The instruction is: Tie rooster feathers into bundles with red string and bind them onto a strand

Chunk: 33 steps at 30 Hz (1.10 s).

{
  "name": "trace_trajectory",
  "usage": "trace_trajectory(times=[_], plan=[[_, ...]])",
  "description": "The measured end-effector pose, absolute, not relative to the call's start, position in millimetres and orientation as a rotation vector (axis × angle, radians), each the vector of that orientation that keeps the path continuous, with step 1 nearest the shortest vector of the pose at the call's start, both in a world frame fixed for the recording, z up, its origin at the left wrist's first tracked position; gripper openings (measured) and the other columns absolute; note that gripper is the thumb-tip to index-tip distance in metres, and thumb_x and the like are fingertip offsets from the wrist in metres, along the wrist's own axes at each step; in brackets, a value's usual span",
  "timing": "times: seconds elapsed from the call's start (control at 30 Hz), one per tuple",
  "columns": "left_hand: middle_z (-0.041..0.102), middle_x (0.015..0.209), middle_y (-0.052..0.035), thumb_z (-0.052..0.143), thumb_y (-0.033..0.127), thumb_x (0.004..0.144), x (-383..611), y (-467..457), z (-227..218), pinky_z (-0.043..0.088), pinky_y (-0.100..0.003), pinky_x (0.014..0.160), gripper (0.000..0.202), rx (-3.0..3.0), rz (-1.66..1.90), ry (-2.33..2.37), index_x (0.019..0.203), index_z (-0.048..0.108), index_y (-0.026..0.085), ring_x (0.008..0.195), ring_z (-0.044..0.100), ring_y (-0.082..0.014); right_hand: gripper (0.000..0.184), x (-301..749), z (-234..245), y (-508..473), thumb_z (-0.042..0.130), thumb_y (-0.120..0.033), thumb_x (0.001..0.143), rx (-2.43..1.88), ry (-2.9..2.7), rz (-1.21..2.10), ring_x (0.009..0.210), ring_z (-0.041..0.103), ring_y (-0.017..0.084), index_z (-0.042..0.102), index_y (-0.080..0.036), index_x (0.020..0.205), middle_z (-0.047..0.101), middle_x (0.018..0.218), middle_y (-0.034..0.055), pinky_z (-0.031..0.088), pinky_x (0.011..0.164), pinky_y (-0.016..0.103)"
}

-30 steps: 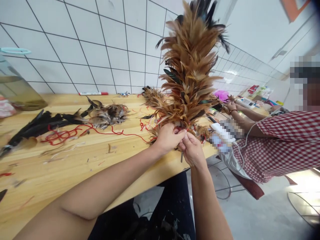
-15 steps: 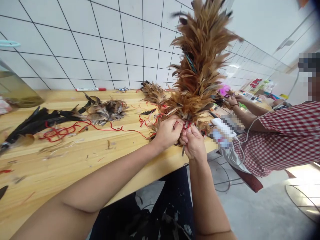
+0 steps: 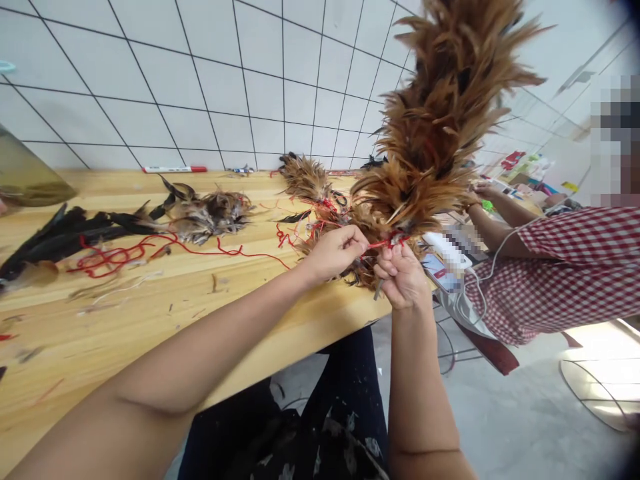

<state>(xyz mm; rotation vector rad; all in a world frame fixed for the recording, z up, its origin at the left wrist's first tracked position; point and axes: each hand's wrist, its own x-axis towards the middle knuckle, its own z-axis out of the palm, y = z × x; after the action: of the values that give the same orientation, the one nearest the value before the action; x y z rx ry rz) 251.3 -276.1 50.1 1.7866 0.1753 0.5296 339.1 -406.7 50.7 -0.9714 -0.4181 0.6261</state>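
A tall feather duster (image 3: pixel 440 120) of brown feathers leans up and to the right, its lower end in my right hand (image 3: pixel 404 275). That hand is closed round the handle, and a short grey stub of it shows below the fingers. My left hand (image 3: pixel 339 252) is closed in a pinch on a red string (image 3: pixel 376 245), which runs taut to the base of the feathers. More of the red string (image 3: pixel 117 257) lies loose and tangled on the wooden table (image 3: pixel 210 333). Loose brown feathers (image 3: pixel 360 267) lie behind and under my hands.
Black feathers (image 3: pixel 60 243) and a grey-brown feather bunch (image 3: pixel 213 217) lie at left. Against the tiled wall rest a marker (image 3: pixel 175 169) and another brown bunch (image 3: pixel 305 177). A container of yellowish liquid (image 3: pixel 30 170) stands far left. A person in a checked shirt (image 3: pixel 590 267) works at right.
The duster has tilted and shifted right with my right hand. My left hand has drawn apart from it, and the red string now shows stretched between them.
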Motion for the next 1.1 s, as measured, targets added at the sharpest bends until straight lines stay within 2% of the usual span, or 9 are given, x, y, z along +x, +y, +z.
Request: trace_trajectory(times=[0.1, 0.2, 0.3, 0.43, 0.67, 0.8, 0.93, 1.0, 1.1], plan=[[0.066, 0.08, -0.0013, 0.051, 0.024, 0.087, 248.7, -257.6, 55.8, 0.045, -0.024, 0.066, 0.015, 1.966, 0.369, 0.171, 0.088, 0.064, 0.016, 0.067, 0.056, -0.0113, 0.036, 349.0, 56.1, -417.4, 0.076, -0.016, 0.069, -1.007, -0.431, 0.569, 0.041, 0.026, 0.001, 0.04, -0.019, 0.068, 0.049, 0.058, -0.0077, 0.022, 0.039, 0.012], [0.07, 0.093, -0.0043, 0.052, 0.02, 0.086, 246.9, -235.8, 57.2, 0.048, -0.03, 0.082, 0.019, 2.282, 0.488, 0.315, 0.095, 0.069, 0.016, 0.084, 0.061, -0.016, 0.039, 354.3, 56.5, -426.5, 0.076, -0.019, 0.072, -1.033, -0.453, 0.545, 0.041, 0.027, 0.001, 0.037, -0.019, 0.067, 0.049, 0.06, -0.0072, 0.024, 0.04, 0.012], [0.07, 0.096, -0.0047, 0.054, 0.016, 0.084, 247.6, -224.1, 51.6, 0.048, -0.034, 0.09, 0.02, 2.497, 0.57, 0.327, 0.095, 0.07, 0.017, 0.091, 0.062, -0.0183, 0.038, 355.3, 52.3, -431.6, 0.077, -0.021, 0.072, -1.05, -0.443, 0.531, 0.042, 0.028, 0.001, 0.039, -0.019, 0.068, 0.05, 0.06, -0.0068, 0.024, 0.04, 0.013], [0.069, 0.099, -0.0059, 0.055, 0.016, 0.085, 255.5, -234.8, 33.4, 0.047, -0.036, 0.096, 0.019, 2.645, 0.55, 0.061, 0.094, 0.072, 0.018, 0.098, 0.061, -0.0192, 0.041, 356.1, 46.8, -436.6, 0.077, -0.017, 0.069, -1.088, -0.433, 0.53, 0.042, 0.027, 0.001, 0.036, -0.019, 0.067, 0.05, 0.06, -0.0064, 0.022, 0.039, 0.013], [0.065, 0.1, -0.0166, 0.055, 0.023, 0.088, 273.0, -264.6, -0.2, 0.045, -0.043, 0.091, 0.022, 2.955, 0.521, 0.008, 0.099, 0.07, 0.011, 0.099, 0.054, -0.0275, 0.042, 352.5, 44.4, -438.5, 0.08, -0.025, 0.068, -1.152, -0.419, 0.539, 0.043, 0.027, 0.002, 0.038, -0.021, 0.067, 0.05, 0.06, -0.006, 0.023, 0.039, 0.016], [0.066, 0.099, -0.0133, 0.053, 0.016, 0.084, 274.5, -256.8, 0.1, 0.045, -0.04, 0.09, 0.019, 2.826, 0.619, 0.155, 0.097, 0.067, 0.014, 0.099, 0.055, -0.026, 0.049, 348.0, 40.4, -430.5, 0.084, -0.029, 0.063, -1.14, -0.415, 0.561, 0.042, 0.026, 0.002, 0.036, -0.02, 0.065, 0.05, 0.058, -0.0064, 0.022, 0.039, 0.015], [0.068, 0.088, -0.0062, 0.051, 0.015, 0.083, 265.4, -233.7, 20.9, 0.046, -0.032, 0.079, 0.023, 2.429, 0.786, 0.36, 0.102, 0.065, 0.015, 0.084, 0.059, -0.0202, 0.043, 345.8, 36.8, -421.0, 0.084, -0.026, 0.063, -1.13, -0.353, 0.615, 0.042, 0.027, 0.001, 0.041, -0.019, 0.066, 0.05, 0.057, -0.0067, 0.022, 0.039, 0.013], [0.068, 0.085, -0.003, 0.051, 0.015, 0.083, 256.4, -221.3, 36.4, 0.046, -0.028, 0.077, 0.024, 2.318, 0.834, 0.301, 0.102, 0.065, 0.015, 0.079, 0.06, -0.0166, 0.039, 345.9, 35.2, -416.9, 0.081, -0.022, 0.065, -1.135, -0.31, 0.646, 0.041, 0.028, 0.001, 0.042, -0.019, 0.066, 0.05, 0.056, -0.0066, 0.022, 0.039, 0.013], [0.071, 0.093, -0.0026, 0.058, 0.019, 0.083, 242.8, -211.1, 58.7, 0.046, -0.025, 0.08, 0.019, 2.325, 0.725, -0.001, 0.099, 0.069, 0.016, 0.086, 0.063, -0.0152, 0.034, 346.9, 32.0, -411.8, 0.076, -0.016, 0.068, -1.155, -0.297, 0.684, 0.04, 0.028, 0.001, 0.042, -0.019, 0.067, 0.049, 0.057, -0.0067, 0.021, 0.038, 0.012]])
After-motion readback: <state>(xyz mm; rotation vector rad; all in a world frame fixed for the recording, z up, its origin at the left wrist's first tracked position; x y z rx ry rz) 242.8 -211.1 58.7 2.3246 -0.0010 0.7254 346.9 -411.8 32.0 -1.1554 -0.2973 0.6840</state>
